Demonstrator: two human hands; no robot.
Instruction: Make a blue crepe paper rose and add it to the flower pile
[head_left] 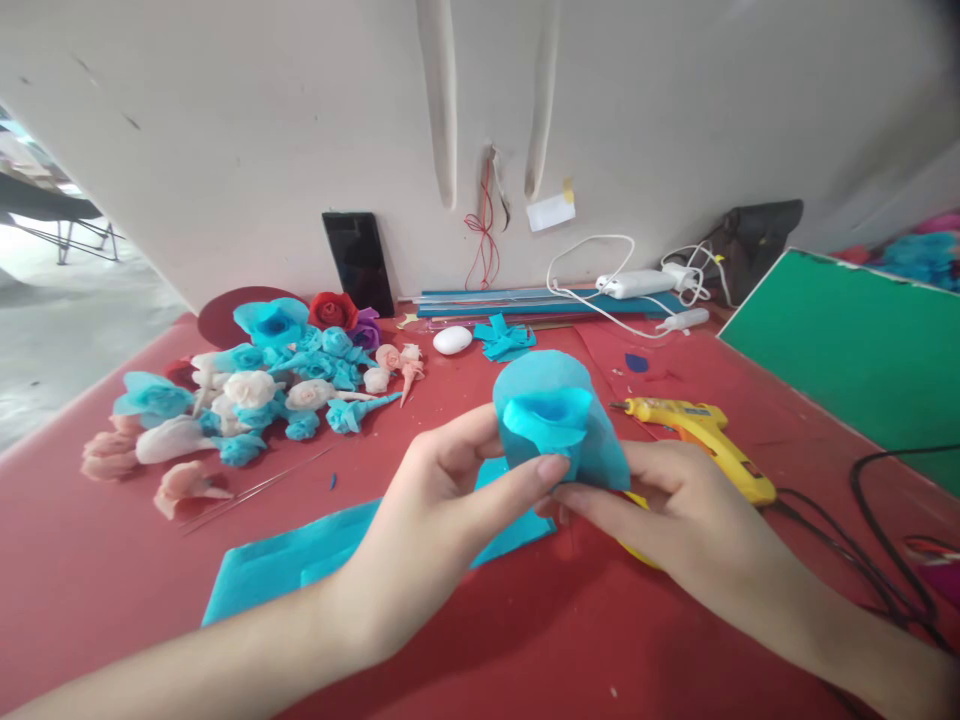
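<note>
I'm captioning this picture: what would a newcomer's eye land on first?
Probably the bright blue flower at the centre, held between the left hand and right hand. Next, the heap of blue, white, pink and red flowers on the left of the red table, then the yellow glue gun and large green board on the right.

A blue paper flower (547,425), its centre (556,405) rolled, a broad rounded petal (551,370) behind, is held upright left of the glue gun (701,440).
</note>
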